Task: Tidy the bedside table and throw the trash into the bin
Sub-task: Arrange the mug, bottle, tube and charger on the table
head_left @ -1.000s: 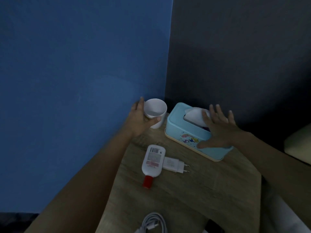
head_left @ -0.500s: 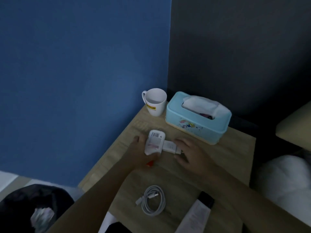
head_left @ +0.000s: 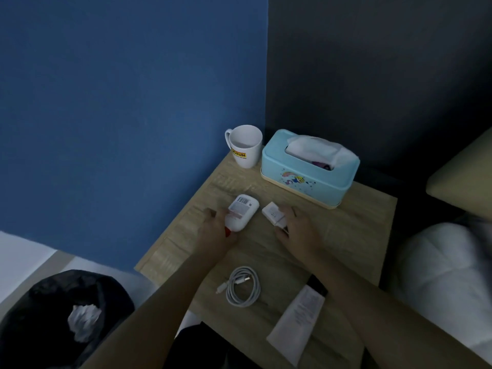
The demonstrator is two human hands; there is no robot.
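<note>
Head view, looking down on a pale wood-grain worktop (head_left: 346, 235) set in the corner between a blue wall on the left and a dark wall at the far side. Left hand (head_left: 217, 233) lies at the middle of the worktop with its grip closed round the lower end of a flat white bottle (head_left: 243, 210); the bottle's red cap (head_left: 228, 231) peeks out against the palm, and its barcode label faces up. Right hand (head_left: 298, 230) rests just right of it, fingers curled over a small white charger plug (head_left: 273, 215); the plug seems pinched between thumb and fingers, though the dim light leaves the hold itself unclear. Bottle and plug lie near each other but apart.

At the far left corner stands a white mug (head_left: 246, 146), upright, with a yellow logo facing the camera. Just beside it to the right sits a light blue tissue box (head_left: 306, 177) with white tissue pushed up through its slot. On the near side, between the two forearms, lies a coiled white cable (head_left: 242, 286). To the right of the coil a white tube with a black cap (head_left: 298, 320) lies slantwise, partly under the right forearm.

On the floor at the near left stands a bin with a black liner (head_left: 53, 315), a crumpled white tissue (head_left: 82, 319) inside it. White bedding (head_left: 447, 275) shows at the right edge.
</note>
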